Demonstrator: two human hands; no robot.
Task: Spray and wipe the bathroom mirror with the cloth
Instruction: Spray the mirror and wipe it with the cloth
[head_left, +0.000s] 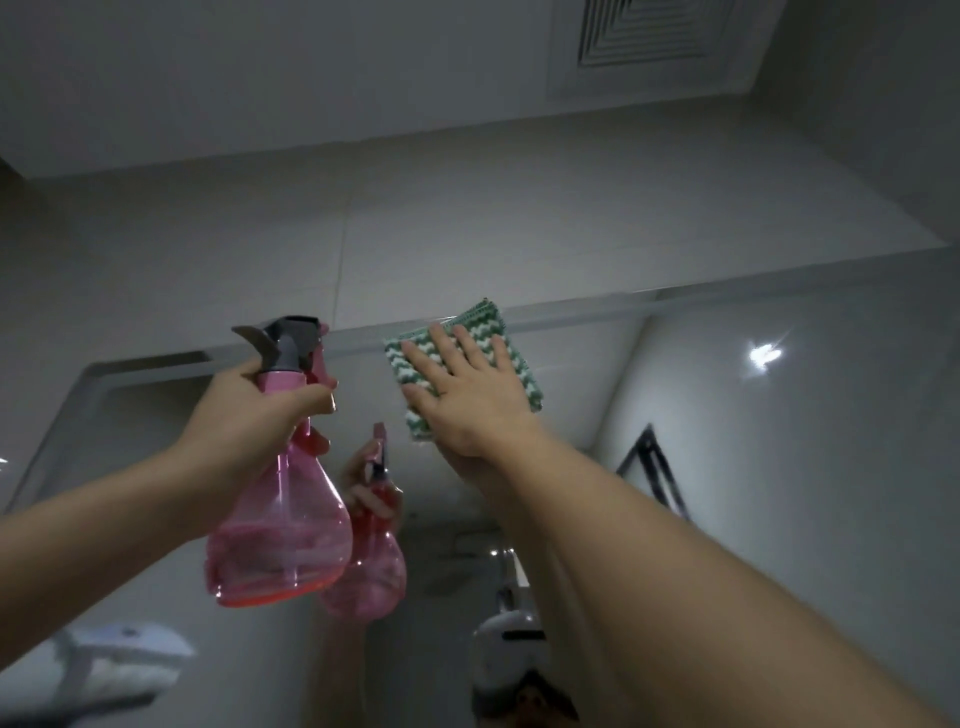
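Right fingers (457, 343): lying spread and flat, gripping nothing, pressing the cloth (514, 358) against the glass.
Right hand (470, 395): covering the middle of the cloth, palm to the mirror, arm reaching up from the lower right.
Cloth: green and white zigzag weave, sitting flat on the mirror just under its top edge, corners showing around the hand.
Left fingers (311, 402): wrapping tightly around the neck of the spray bottle (283, 525).
Left hand (249, 415): holding the bottle raised and close to upright, to the left of the cloth and apart from it.
Spray bottle: clear pink body with liquid pooling in the bottom, grey trigger head (283, 340) pointing left.
Mirror (779, 467): filling the lower part of the view, its top edge running just above the cloth, reflecting the bottle, the hands and a bright light spot.
Wall (467, 218): pale tiles rising above the mirror.
Ceiling vent (649, 31): sitting at the top right.
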